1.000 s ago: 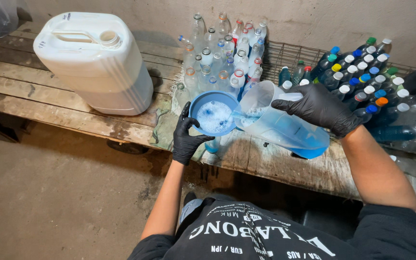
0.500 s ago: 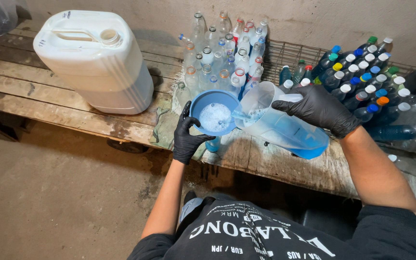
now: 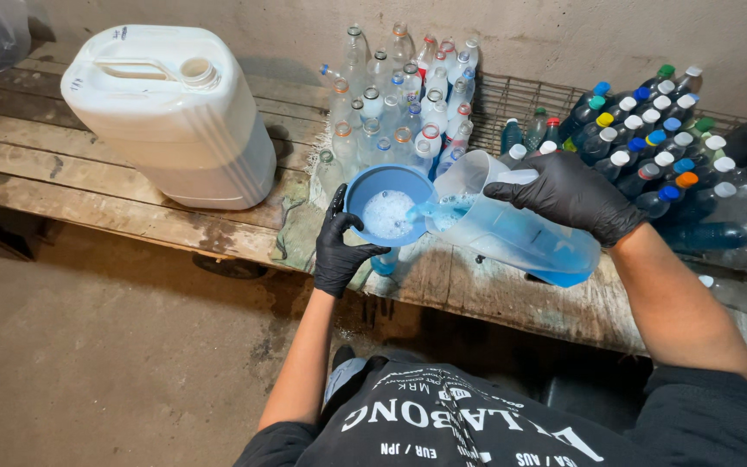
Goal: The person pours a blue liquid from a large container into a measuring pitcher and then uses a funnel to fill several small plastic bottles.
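Tilted clear jug (image 3: 512,229), blue liquid, foamy funnel (image 3: 388,205)

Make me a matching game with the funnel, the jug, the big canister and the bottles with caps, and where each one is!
Things:
1. blue funnel
2. clear jug
3. white canister
4. capped bottles

Places or states:
A. tilted, pouring blue liquid, in the right hand
B. standing far left on the wooden bench
C. steadied by the left hand, foam inside
D. crowded at the right by the wall

Pairs: 1-C, 2-A, 3-B, 4-D
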